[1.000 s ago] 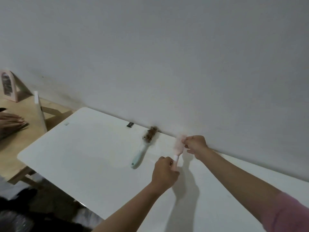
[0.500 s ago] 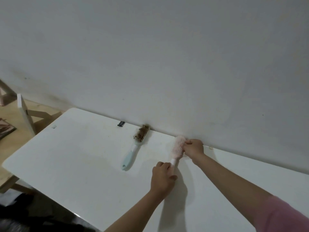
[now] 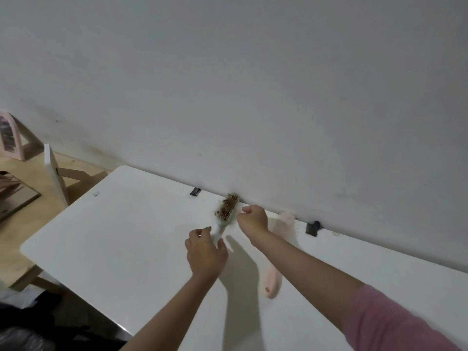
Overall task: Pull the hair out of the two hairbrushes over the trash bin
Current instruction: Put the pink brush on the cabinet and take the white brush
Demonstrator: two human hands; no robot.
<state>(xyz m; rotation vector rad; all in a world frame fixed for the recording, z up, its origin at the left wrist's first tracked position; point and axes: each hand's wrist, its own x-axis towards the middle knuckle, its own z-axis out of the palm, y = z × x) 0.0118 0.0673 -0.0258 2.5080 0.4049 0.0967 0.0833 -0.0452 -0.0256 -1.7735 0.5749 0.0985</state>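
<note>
A light-blue hairbrush (image 3: 226,211) full of brown hair lies on the white table (image 3: 121,239), its head against the wall. My left hand (image 3: 206,252) closes around its handle, which shows blurred between thumb and fingers. My right hand (image 3: 253,220) is curled into a fist just right of the brush head; I see nothing in it. The pink hairbrush (image 3: 272,282) lies free on the table, partly hidden under my right forearm, its head (image 3: 287,219) near the wall.
Two small black clips (image 3: 195,191) (image 3: 312,228) sit along the wall edge. A wooden table (image 3: 15,198) with a pink stand (image 3: 10,138) and a white board (image 3: 54,173) is at the left. Dark bag-like shapes (image 3: 22,335) lie below the table's near-left corner.
The pink hairbrush, held by both hands before, now lies on the table. Both hands have moved left to the light-blue hairbrush.
</note>
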